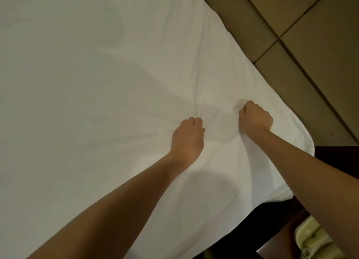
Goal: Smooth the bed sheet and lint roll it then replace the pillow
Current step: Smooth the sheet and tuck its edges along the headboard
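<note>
Currently, head view: the white bed sheet [87, 84] lies spread out and fills most of the frame, its rounded near corner at the right, beside the tan tiled floor [310, 35]. Both of our arms reach forward onto the sheet near that corner.

Left hand [187, 136]: palm down, fingers curled into the cloth, gripping a small bunch of sheet. Creases fan outward from the knuckles toward the left and centre.

Right hand [255, 119]: closed in a fist, a fold of sheet gathered at the thumb side and held. It sits just right of the left hand and slightly farther from us; the two hands are near each other but apart. A short ridge of fabric runs between them.

Far left and upper part of the sheet: flat, only soft shadows. Along the right edge the cloth shows long shallow folds.

Lower right, past the sheet corner: a pale greenish object [310, 239] against a dark surround; we cannot tell what it is.
</note>
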Tool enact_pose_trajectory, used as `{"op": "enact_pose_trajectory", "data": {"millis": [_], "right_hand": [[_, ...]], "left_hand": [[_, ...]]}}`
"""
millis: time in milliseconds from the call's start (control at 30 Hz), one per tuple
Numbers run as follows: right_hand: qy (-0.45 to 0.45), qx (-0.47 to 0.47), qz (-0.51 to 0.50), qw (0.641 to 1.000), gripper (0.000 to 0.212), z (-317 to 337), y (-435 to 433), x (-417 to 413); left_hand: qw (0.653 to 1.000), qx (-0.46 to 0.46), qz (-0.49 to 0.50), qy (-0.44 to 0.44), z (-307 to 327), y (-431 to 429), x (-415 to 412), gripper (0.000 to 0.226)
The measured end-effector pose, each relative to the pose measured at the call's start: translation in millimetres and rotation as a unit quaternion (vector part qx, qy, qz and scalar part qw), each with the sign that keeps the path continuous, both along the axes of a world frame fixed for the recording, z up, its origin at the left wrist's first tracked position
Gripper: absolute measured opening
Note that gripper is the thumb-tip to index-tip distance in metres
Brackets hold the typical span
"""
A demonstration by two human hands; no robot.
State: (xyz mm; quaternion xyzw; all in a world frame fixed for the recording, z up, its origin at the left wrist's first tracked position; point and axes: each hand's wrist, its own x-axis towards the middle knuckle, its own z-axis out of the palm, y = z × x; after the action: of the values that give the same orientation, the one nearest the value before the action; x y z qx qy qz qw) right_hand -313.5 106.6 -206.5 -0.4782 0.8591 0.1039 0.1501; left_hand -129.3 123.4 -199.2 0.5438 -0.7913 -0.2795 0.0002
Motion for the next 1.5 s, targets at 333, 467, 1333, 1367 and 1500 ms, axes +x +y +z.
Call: {"op": "enact_pose_trajectory", "data": {"millis": [333,467,1333,1367,1500], "right_hand": [[-0.059,-0.15,-0.23,0.96,0.035,2.8,73.4,-92.6],[-0.122,-0.234,-0.304,0.915,0.042,-9.8,87.2,-91.3],[-0.124,-0.256,-0.595,0.752,0.029,-26.9,99.7,-117.0],[-0.075,-0.256,-0.594,0.759,0.029,-21.3,93.8,-110.8],[-0.066,-0.381,-0.383,0.839,0.042,3.0,69.9,-46.7]], "left_hand": [[0.981,-0.173,-0.082,0.042,-37.8,70.8,-53.0,0.049],[0.976,-0.207,-0.064,0.024,-42.0,69.9,-62.9,0.044],[0.841,-0.072,-0.532,-0.063,-57.8,137.8,-129.1,0.04],[0.856,0.0,-0.514,-0.05,-59.0,153.8,-130.9,0.044],[0.843,0.0,-0.516,0.151,-33.4,141.4,-120.5,0.034]]}}
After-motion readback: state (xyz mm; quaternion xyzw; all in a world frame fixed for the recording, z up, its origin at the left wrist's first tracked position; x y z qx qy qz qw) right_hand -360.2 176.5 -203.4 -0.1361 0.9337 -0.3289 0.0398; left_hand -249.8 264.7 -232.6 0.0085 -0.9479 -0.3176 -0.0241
